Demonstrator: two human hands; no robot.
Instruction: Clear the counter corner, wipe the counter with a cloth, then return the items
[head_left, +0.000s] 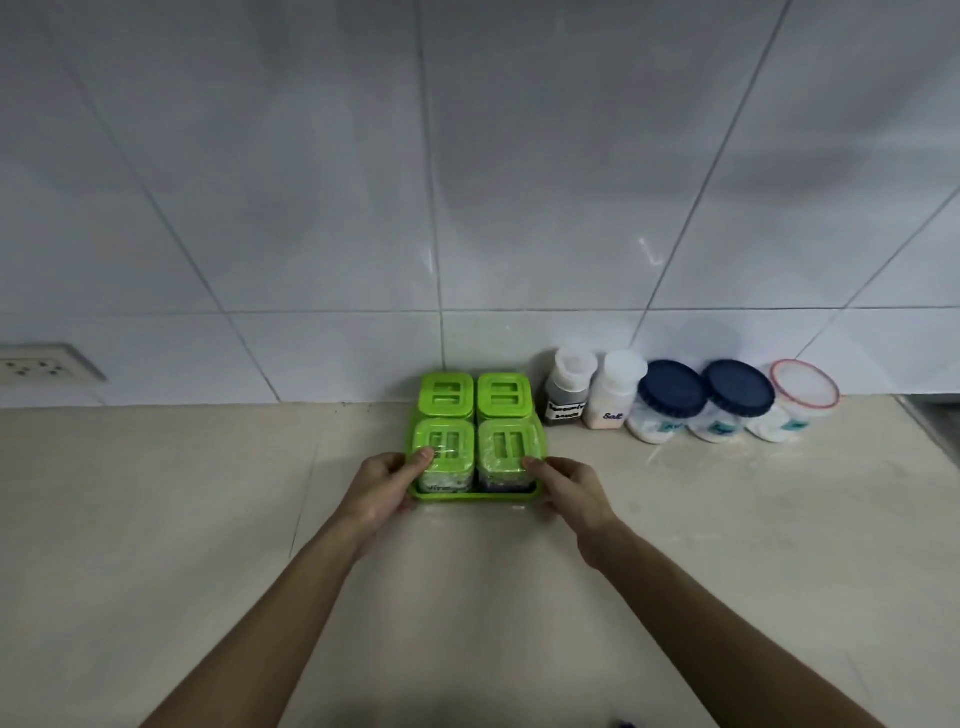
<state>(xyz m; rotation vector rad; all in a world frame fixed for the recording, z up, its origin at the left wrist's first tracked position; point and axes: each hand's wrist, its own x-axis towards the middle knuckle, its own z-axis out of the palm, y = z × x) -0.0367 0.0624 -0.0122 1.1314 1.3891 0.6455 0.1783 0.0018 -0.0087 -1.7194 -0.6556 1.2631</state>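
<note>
Four square green-lidded jars (477, 431) sit in a green plastic tray (475, 496) on the beige table (208, 519), near the white tiled wall (467, 182). Left hand (387, 486) grips the tray's left edge, thumb on a lid; right hand (563, 486) grips the right edge likewise. Just right of the tray: two white-capped bottles (592, 395), then two blue-lidded tubs (701, 402) and a red-rimmed clear-lidded tub (802, 395), in a row against the wall. Wall socket (36, 366) far left.

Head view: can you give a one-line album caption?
Both hands grip a green tray of four jars on the counter.
</note>
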